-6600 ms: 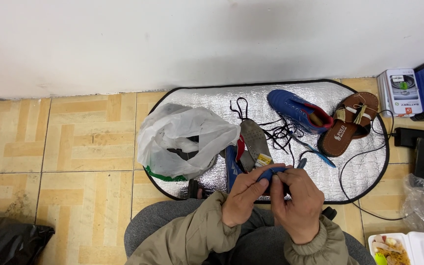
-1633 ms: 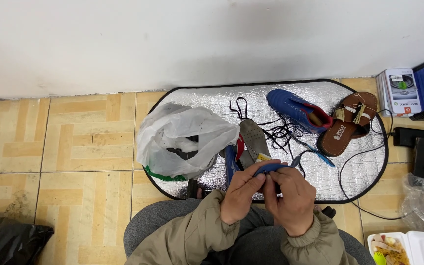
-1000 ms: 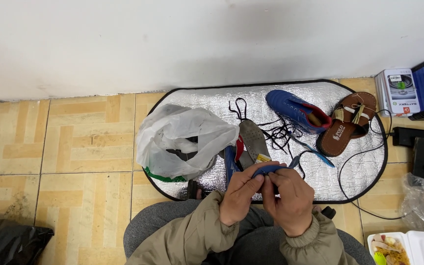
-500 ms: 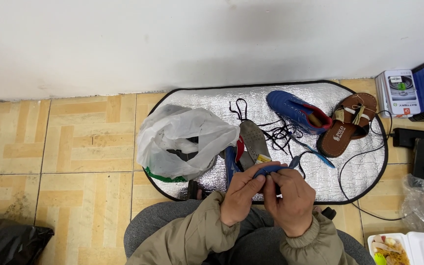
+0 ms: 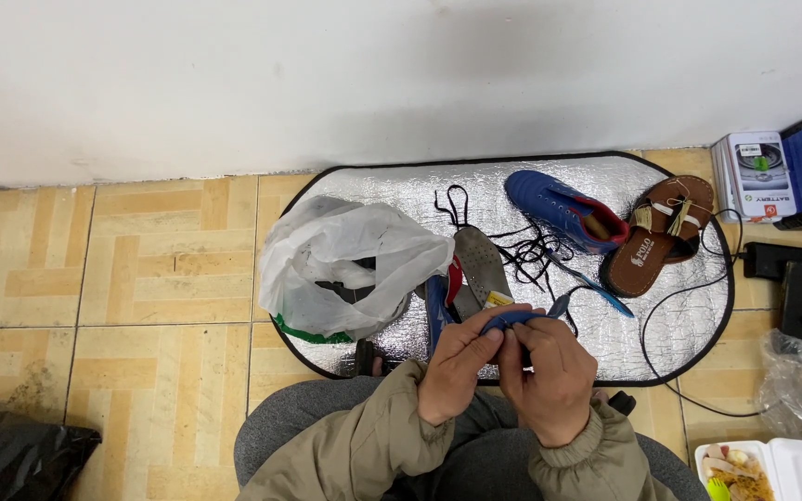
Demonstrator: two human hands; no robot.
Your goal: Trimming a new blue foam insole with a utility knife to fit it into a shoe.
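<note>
Seen from above, a seated person's left hand (image 5: 459,371) and right hand (image 5: 549,376) are both closed on a blue shoe (image 5: 510,321), held over the lap at the near edge of a silver mat (image 5: 679,320). It looks light and bendable, best pinched along its rim. On the mat lie another blue shoe (image 5: 559,209), a brown sandal (image 5: 656,232) and a white plastic bag (image 5: 345,264).

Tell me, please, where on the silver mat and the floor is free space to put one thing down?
Bare foil lies on the silver mat below the brown sandal, crossed only by a thin black cable. The tiled floor left of the white plastic bag is open. Crowded: the black laces around the blue shoe.
</note>
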